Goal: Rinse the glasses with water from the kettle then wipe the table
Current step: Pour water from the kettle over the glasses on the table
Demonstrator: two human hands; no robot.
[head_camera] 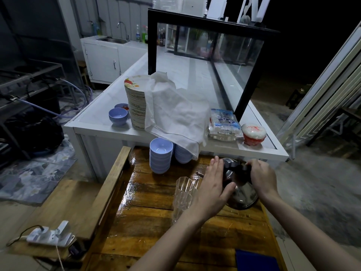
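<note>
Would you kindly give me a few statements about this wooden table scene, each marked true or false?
1. Both hands are at the kettle. True: the left hand lies flat against its side and the right hand is at its top.
2. The glasses stand right of the kettle. False: they stand left of it.
3. The wooden table looks wet. True.
4. The white cloth lies on the floor. False: it drapes over the plate stack.

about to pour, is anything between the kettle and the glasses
Nothing visible does. The shiny steel kettle sits right beside the clear ribbed glasses on the wet wooden table, with only the left hand across them.
</note>
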